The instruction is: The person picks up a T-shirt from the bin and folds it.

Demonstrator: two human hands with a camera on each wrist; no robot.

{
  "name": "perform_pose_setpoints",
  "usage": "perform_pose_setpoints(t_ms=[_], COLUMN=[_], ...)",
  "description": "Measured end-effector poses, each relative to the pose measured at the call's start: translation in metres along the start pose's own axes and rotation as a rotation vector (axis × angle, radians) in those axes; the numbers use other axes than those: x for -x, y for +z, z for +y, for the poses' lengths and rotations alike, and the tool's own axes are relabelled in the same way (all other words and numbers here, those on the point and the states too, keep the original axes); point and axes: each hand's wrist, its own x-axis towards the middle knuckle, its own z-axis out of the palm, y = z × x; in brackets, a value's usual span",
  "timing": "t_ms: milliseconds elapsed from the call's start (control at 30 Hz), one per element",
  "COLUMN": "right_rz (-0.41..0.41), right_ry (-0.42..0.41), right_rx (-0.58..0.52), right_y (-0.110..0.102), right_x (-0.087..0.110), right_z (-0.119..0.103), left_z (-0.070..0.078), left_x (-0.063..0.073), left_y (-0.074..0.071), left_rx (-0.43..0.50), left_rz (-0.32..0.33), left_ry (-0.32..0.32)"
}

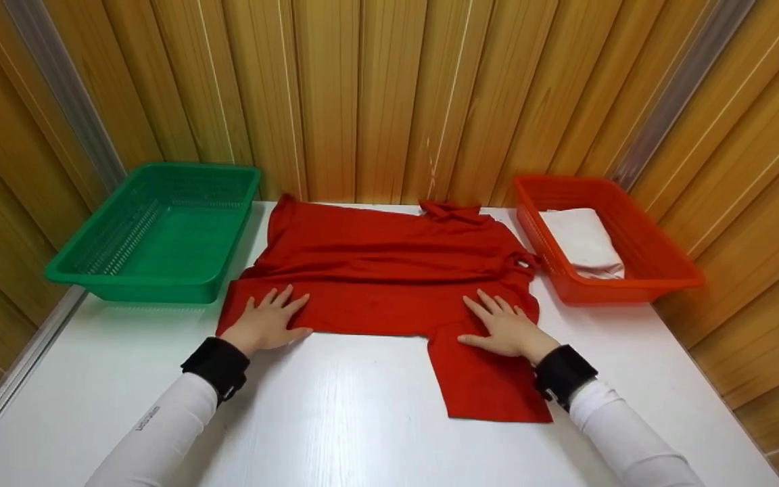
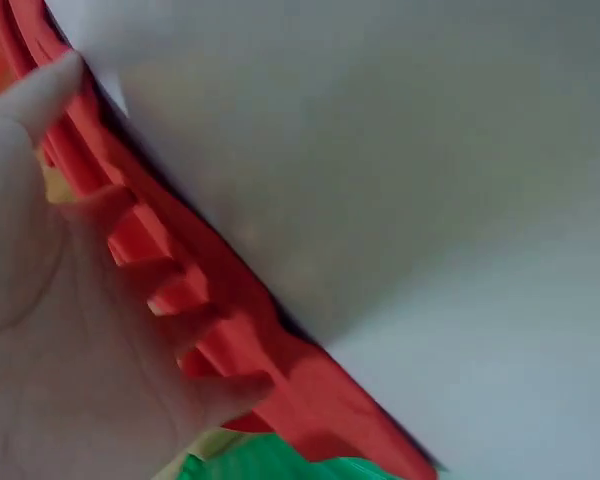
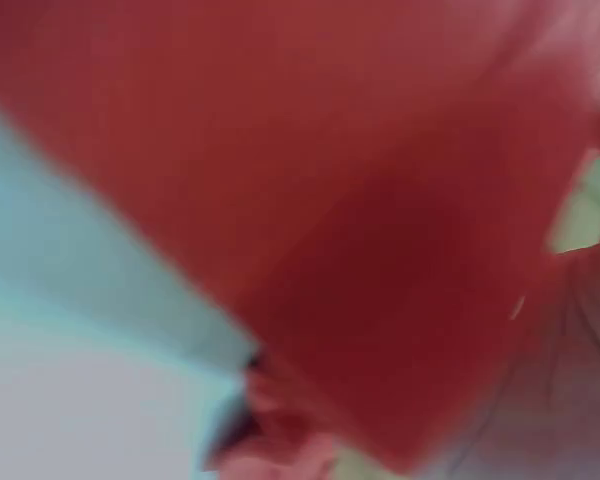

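Observation:
A red short-sleeved shirt [image 1: 376, 297] lies spread on the white table, its hem toward the left and its collar [image 1: 521, 262] toward the right. One sleeve [image 1: 491, 385] points toward me; creases run lengthwise across the body. My left hand [image 1: 266, 325] rests with spread fingers on the near edge by the hem. In the left wrist view, the fingers of that hand [image 2: 90, 300] reach over the rippled red cloth [image 2: 230, 310]. My right hand [image 1: 503, 330], fingers also spread, rests on the cloth where the sleeve joins. Blurred red fabric [image 3: 360, 230] fills most of the right wrist view.
A green basket [image 1: 153, 287] stands left of the shirt with nothing in it. To the right, an orange-red basket [image 1: 606, 291] holds a folded white cloth [image 1: 582, 240]. Wood-patterned walls [image 1: 389, 101] close off the back and both sides of the table [image 1: 342, 419].

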Motion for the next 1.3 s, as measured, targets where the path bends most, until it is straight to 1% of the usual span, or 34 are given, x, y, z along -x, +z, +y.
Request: perform_pose_setpoints(t_ms=[100, 200, 300, 400, 467, 533, 667, 767, 833, 933, 1067, 1200, 1300], right_rz=[-0.009, -0.043, -0.066, -0.054, -0.041, -0.044, -0.097, -0.132, -0.132, -0.079, 0.048, 0.198, 0.309], right_ry=[-0.035, -0.048, -0.048, -0.067, -0.104, -0.149, -0.228, -0.232, -0.221, -0.221, -0.255, -0.321, -0.37], right_rx=[0.007, 0.003, -0.005, -0.001, -0.008, -0.015, -0.035, -0.045, -0.059, -0.051, 0.032, 0.191, 0.324], right_y=[0.002, 0.005, 0.008, 0.01, 0.011, 0.01, 0.007, 0.006, 0.007, 0.008, 0.012, 0.017, 0.021], right_x=[0.016, 0.026, 0.032, 0.036, 0.041, 0.048, 0.063, 0.07, 0.073, 0.073, 0.067, 0.056, 0.047], right_z=[-0.006, -0.006, -0.003, 0.0, 0.0, -0.002, -0.007, -0.009, -0.01, -0.01, -0.011, -0.01, -0.008], left_z=[0.008, 0.012, 0.012, 0.01, 0.01, 0.012, 0.014, 0.014, 0.015, 0.015, 0.015, 0.013, 0.011], left_x=[0.007, 0.011, 0.012, 0.012, 0.013, 0.014, 0.017, 0.016, 0.014, 0.012, 0.009, 0.007, 0.007], left_y=[0.005, 0.01, 0.013, 0.016, 0.017, 0.018, 0.019, 0.02, 0.02, 0.022, 0.025, 0.026, 0.027], left_rx=[-0.054, -0.09, -0.104, -0.124, -0.151, -0.184, -0.235, -0.255, -0.271, -0.302, -0.379, -0.473, -0.511], left_rz=[0.06, 0.101, 0.121, 0.133, 0.149, 0.18, 0.243, 0.274, 0.293, 0.316, 0.314, 0.291, 0.274], left_ry=[0.039, 0.068, 0.077, 0.084, 0.09, 0.103, 0.109, 0.105, 0.108, 0.112, 0.109, 0.111, 0.1])
